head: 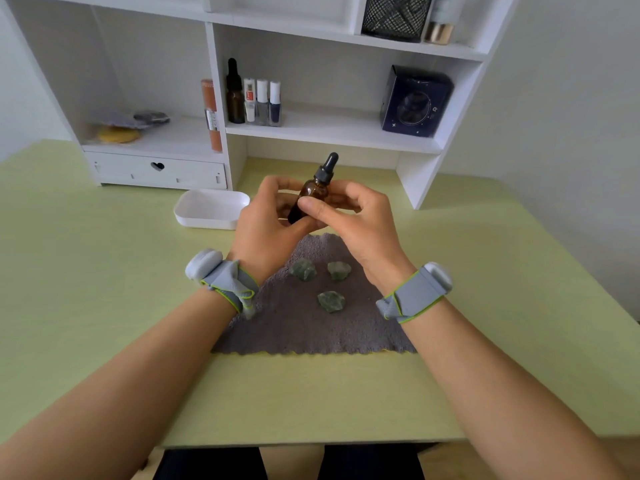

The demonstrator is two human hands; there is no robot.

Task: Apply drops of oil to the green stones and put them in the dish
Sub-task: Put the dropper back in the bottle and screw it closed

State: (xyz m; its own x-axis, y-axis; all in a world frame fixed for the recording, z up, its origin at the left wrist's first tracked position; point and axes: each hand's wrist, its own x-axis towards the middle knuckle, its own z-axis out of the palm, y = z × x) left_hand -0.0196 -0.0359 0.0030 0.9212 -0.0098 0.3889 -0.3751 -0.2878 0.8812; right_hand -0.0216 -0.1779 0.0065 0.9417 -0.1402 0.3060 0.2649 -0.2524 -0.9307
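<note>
The amber glass dropper bottle [309, 199] is small and looks light, but glass is hard, smooth and breakable, and any oil on its wall would make it slippery; I judge the sound hold to be around the body with one hand while the other works the black screw collar and rubber bulb at the top. It is held above the far edge of the grey cloth [311, 327], tilted with the bulb pointing to about one o'clock, cap on. The left hand [266, 223] is curled around the lower body, fingers wrapped behind it. The right hand [349, 216] is closed narrowly, its thumb pressed on the front of the glass at mid-body and its fingers bent behind. The three green stones [303, 269] [339, 270] [331, 301] lie apart on the cloth, below the hands toward six o'clock; they look rough, hard and compact, easy to pinch by their sides, though slicker once oiled. The white dish [211, 208] sits on the green table [104, 271] at about ten o'clock from the stones, just beside the left hand.
</note>
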